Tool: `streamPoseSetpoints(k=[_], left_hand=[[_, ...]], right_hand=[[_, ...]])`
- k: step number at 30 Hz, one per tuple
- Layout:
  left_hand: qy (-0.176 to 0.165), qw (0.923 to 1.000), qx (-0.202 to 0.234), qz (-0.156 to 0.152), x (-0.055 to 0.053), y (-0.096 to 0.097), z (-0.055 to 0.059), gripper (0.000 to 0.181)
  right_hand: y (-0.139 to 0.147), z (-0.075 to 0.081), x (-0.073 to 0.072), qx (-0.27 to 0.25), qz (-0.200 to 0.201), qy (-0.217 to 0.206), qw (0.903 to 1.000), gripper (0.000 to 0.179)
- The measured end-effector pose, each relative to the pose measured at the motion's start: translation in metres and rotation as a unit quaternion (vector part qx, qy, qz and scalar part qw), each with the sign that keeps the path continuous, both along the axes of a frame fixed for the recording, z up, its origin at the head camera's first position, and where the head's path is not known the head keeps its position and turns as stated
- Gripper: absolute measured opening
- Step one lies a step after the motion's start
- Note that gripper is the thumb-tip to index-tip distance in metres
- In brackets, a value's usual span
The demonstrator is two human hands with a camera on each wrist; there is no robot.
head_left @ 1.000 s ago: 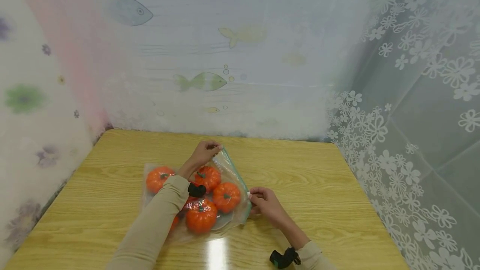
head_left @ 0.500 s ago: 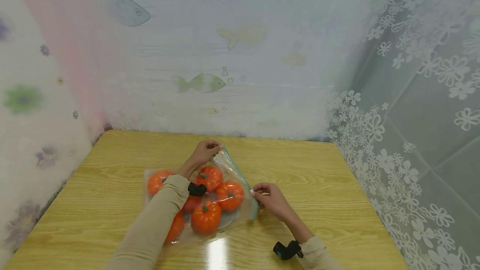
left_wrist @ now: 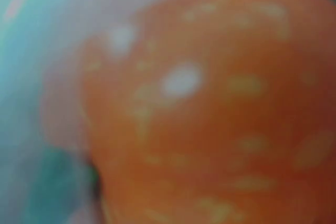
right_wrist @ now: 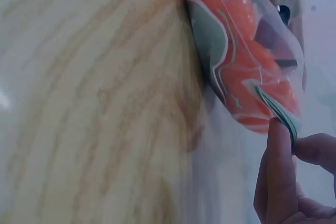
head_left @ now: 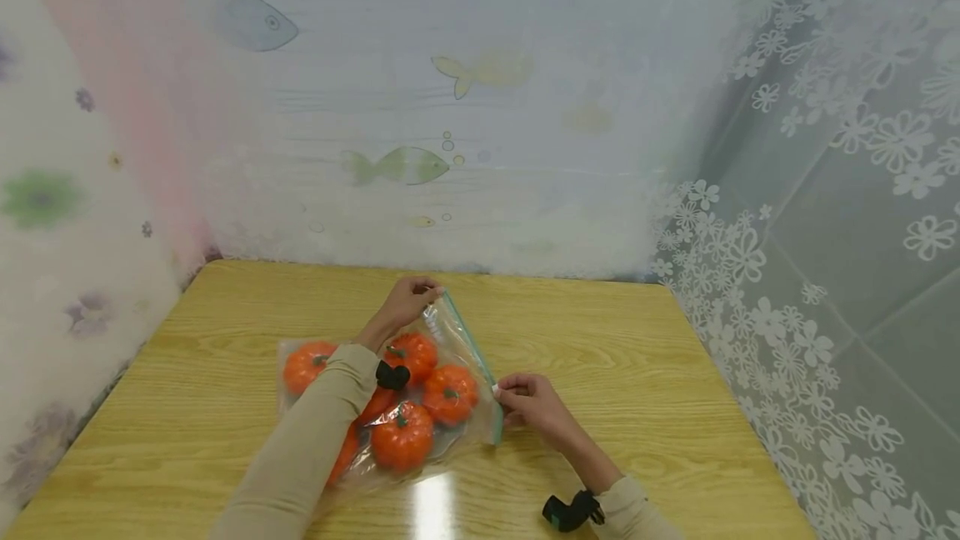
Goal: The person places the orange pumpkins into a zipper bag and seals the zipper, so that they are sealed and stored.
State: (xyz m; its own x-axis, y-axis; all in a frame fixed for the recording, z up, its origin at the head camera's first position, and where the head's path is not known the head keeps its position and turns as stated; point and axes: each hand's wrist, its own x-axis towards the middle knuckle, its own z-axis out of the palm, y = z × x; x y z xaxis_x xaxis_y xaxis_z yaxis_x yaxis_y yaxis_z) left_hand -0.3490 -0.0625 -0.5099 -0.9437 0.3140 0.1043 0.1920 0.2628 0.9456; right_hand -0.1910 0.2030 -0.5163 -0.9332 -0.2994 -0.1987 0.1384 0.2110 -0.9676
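A clear zip bag (head_left: 486, 423) with a green closure strip (head_left: 467, 338) lies on the table, holding several orange pumpkins (head_left: 402, 437). At the strip's far end, my left hand (head_left: 407, 304) pinches the bag's corner between thumb and fingers. My right hand (head_left: 536, 413) pinches the strip toward its near end, at a small white slider (head_left: 495, 388). In the right wrist view, thumb and forefinger of the right hand (right_wrist: 286, 177) squeeze the green edge. One blurred pumpkin (left_wrist: 210, 108) fills most of the left wrist view. My left forearm covers part of the bag and some pumpkins.
The wooden table (head_left: 615, 357) extends around the bag on all sides. A fish-print curtain (head_left: 465, 107) hangs behind it, with flowered sheets at left and right. Each wrist wears a black camera, such as the one on the right wrist (head_left: 572, 512).
My right hand moved slightly right and away with the strip, then back left. The bag and pumpkins shifted along with it. My left hand keeps its hold, nearly still.
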Motion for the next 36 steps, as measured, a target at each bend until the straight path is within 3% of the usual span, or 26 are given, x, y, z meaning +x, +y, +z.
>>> streamPoseSetpoints(k=[10,21,28,36], left_hand=[[-0.022,0.9997,-0.010,0.004,-0.007,-0.005,0.001,0.029],[-0.036,0.9993,0.001,-0.010,-0.020,-0.014,0.000,0.030],[-0.035,0.9992,0.007,-0.017,-0.022,-0.018,-0.001,0.030],[-0.032,0.9994,0.002,-0.015,-0.030,-0.022,-0.001,0.031]], right_hand=[[-0.005,-0.004,0.005,-0.020,0.007,-0.025,0.9995,0.026],[-0.014,-0.006,0.002,-0.003,0.006,-0.003,1.0000,0.026],[-0.014,-0.003,-0.003,0.023,0.002,0.004,0.9997,0.024],[-0.014,-0.008,-0.006,0.012,0.003,0.013,0.9998,0.025]])
